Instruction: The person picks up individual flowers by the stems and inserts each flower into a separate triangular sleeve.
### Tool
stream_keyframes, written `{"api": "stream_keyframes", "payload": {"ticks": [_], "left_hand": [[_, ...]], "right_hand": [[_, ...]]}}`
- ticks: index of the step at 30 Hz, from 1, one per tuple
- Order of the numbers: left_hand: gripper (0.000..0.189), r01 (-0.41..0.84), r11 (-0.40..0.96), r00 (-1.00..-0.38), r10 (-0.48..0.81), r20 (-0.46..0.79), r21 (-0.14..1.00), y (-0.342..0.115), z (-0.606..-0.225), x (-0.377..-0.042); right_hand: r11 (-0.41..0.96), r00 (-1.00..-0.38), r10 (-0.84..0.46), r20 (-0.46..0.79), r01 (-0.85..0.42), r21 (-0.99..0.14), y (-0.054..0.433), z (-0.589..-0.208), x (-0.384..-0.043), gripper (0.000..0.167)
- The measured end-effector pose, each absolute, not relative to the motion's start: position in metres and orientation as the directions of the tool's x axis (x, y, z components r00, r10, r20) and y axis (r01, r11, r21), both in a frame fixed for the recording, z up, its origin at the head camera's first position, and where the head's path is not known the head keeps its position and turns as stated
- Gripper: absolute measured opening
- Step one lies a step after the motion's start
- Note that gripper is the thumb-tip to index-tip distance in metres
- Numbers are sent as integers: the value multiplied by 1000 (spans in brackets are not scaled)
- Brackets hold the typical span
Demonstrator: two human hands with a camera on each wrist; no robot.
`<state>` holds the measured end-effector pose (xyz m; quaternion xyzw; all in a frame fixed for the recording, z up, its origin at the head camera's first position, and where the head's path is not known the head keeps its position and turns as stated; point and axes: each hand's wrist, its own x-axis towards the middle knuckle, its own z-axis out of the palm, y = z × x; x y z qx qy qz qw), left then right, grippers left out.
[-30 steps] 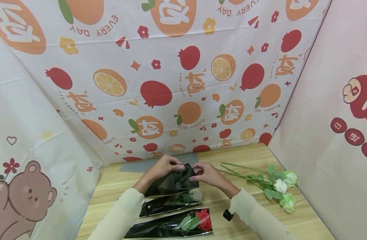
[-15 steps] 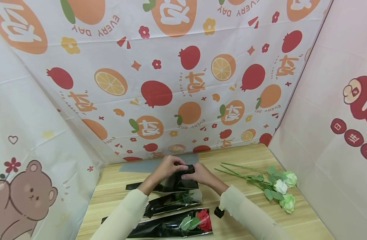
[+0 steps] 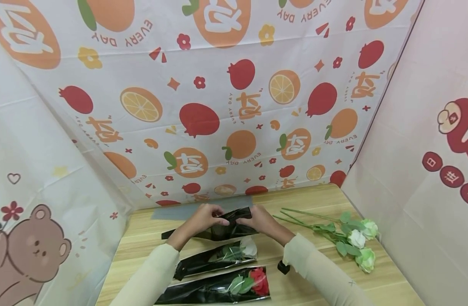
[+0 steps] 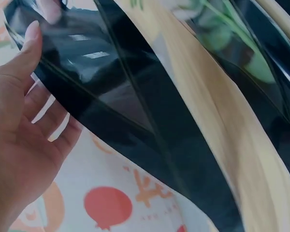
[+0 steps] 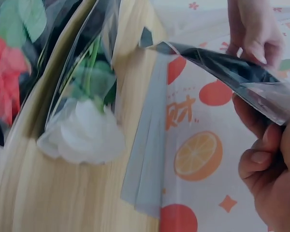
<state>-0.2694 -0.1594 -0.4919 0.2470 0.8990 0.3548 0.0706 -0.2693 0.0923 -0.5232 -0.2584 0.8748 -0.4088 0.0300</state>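
Note:
Both hands hold an unfilled-looking black flower sleeve (image 3: 222,230) with a clear window, lifted at its wide end above the table. My left hand (image 3: 205,219) pinches one edge, thumb on top and fingers beneath, as the left wrist view shows. At the opposite side of the mouth, my right hand (image 3: 262,220) grips the film with curled fingers. The sleeve's narrow end points left. Just nearer lies a wrapped white rose (image 3: 249,247), its petals clear in the right wrist view. A wrapped red rose (image 3: 259,281) lies in front of that.
Loose white and pale green roses (image 3: 358,238) with long stems lie at the right of the wooden table (image 3: 314,289). Flat grey sheets (image 3: 168,212) lie along the back edge, against the fruit-printed cloth (image 3: 241,170). Cloth walls also stand at both sides.
The hands came close together at the sleeve's wide end, then moved apart again, spreading the film between them. The left hand shifted left. The wrapped and loose roses stayed put.

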Motion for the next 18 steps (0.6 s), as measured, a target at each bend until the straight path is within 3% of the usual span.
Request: {"api": "stream_keyframes", "payload": {"ticks": [6,8,14,18], "left_hand": [[21,408,617,-861,505,59,673,-168,-491,-265],[21,415,607,-858,510,69,678,-168,-490,-265],[13,486,566,-827,543,143,666,-172,-489,-265],[9,498,555,-821,549,156,666,-174,-488,-264]], "right_hand": [[523,-786,-506,354,-606,-599,100,-525,-272,23],[500,-730,-530,431,-679,-537,102,-526,-273,31],[434,-494,-595,634,-861,-264,104,-529,-278,26],[446,-425,-610,668,-882,-155,104,-527,-278,26]]}}
